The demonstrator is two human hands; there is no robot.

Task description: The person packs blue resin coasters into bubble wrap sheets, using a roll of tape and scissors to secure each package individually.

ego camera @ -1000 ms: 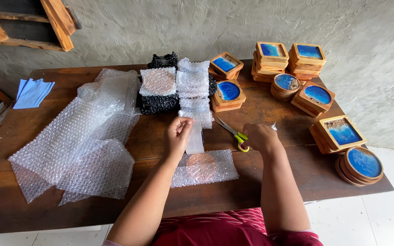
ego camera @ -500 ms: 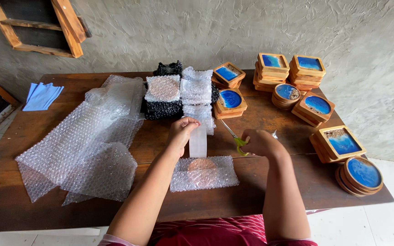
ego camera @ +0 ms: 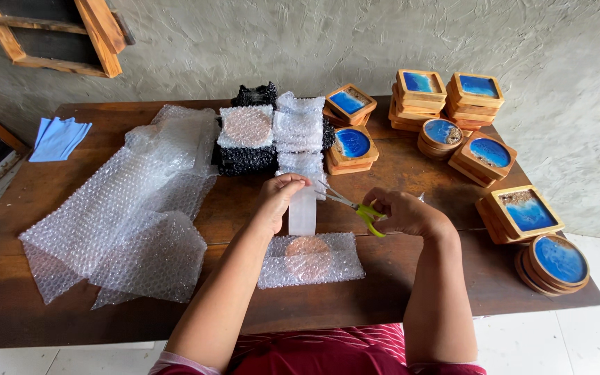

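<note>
Left hand point(ego camera: 280, 196): fingers curled and pinched on the top edge of a white strip point(ego camera: 302, 212), which hung straight down above the table point(ego camera: 397, 278). Right hand point(ego camera: 403, 212): closed through the yellow-green handles of a pair of scissors point(ego camera: 350, 206), whose blades pointed left and reached the strip's upper right edge; how far the blades stood apart could not be told. Bubble-wrapped round piece point(ego camera: 309, 259): lay flat on the table just below the strip, between both forearms, near the front edge. Loose bubble wrap sheets point(ego camera: 123, 219): spread over the left half, reaching toward the front-left edge. Wrapped stacks point(ego camera: 272, 132): just behind the left hand. Wooden coasters with blue inlay point(ego camera: 484, 156): square and round, stacked at the rear and along the right edge. Bare wood showed right of the wrapped piece and in front of the right hand.
</note>
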